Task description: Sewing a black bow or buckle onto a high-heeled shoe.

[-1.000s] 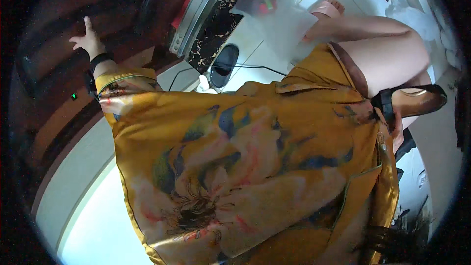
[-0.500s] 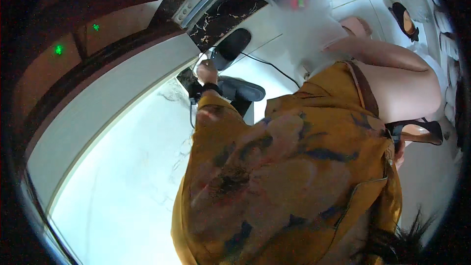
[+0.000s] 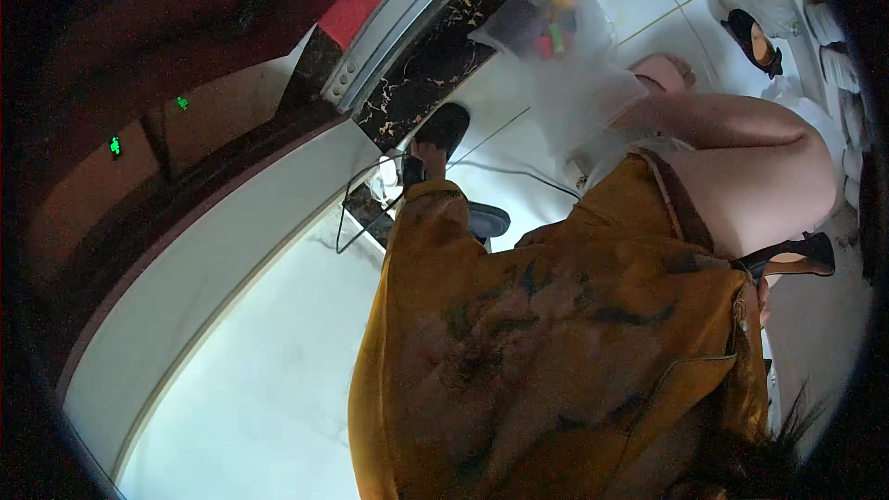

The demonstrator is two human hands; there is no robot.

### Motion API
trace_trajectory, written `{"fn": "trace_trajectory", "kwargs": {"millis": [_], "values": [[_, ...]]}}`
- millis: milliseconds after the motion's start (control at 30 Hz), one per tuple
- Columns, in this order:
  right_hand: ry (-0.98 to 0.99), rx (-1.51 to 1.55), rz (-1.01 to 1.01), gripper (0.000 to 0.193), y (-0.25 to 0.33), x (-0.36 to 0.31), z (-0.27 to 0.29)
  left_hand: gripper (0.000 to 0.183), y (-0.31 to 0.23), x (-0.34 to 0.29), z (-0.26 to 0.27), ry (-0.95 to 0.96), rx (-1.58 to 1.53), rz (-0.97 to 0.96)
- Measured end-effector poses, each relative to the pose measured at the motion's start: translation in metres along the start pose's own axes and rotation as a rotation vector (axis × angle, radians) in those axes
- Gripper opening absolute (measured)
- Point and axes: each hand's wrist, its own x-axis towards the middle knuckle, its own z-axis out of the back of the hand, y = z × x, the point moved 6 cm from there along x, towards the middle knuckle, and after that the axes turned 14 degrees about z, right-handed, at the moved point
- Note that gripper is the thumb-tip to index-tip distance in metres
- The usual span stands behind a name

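Note:
My left hand (image 3: 429,159) reaches down to the floor beside a black slipper (image 3: 447,125). Its fingers, small and partly blurred, look curled where a dark cord (image 3: 519,172) passes. Left of it, a white plug or adapter (image 3: 383,183) lies against the low wall. Another black slipper (image 3: 488,220) shows just beyond my sleeve. My right hand (image 3: 763,304) shows only as a sliver past the mustard sleeve, near a black high-heeled shoe (image 3: 798,256). Its fingers are mostly hidden, and I cannot tell whether they touch the shoe.
A translucent plastic bag (image 3: 576,74) with colourful contents lies ahead, beside a dark marble ledge (image 3: 435,56). Another black shoe (image 3: 753,43) is at the far right, near wrapped white stacks (image 3: 833,65). A curved pale panel (image 3: 222,250) borders my left.
My left hand has shifted right, away from the white plug and toward the upper slipper. The cord now makes a wider loop at left. The whole view has tilted, lowering the scene slightly.

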Motion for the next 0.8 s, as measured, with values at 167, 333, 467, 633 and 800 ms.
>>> {"fn": "trace_trajectory", "kwargs": {"millis": [167,333,467,633,800], "values": [[-0.005,0.009,-0.042,0.048,0.002,-0.020,0.008,0.035,-0.011,-0.006,0.001,0.057,-0.045,-0.014],[0.033,0.021,-0.057,0.047,0.009,-0.003,-0.014,0.034,0.014,0.006,-0.009,0.068,-0.061,0.040],[-0.008,0.013,-0.050,0.046,0.022,-0.011,0.003,0.033,0.011,0.036,0.000,0.041,-0.120,0.043],[0.028,0.027,-0.075,0.046,0.016,-0.006,-0.003,0.033,0.044,0.070,0.019,0.021,-0.207,0.155],[0.045,0.028,-0.074,0.045,0.016,-0.006,-0.003,0.032,0.102,0.133,0.054,-0.072,-0.302,0.335]]}}
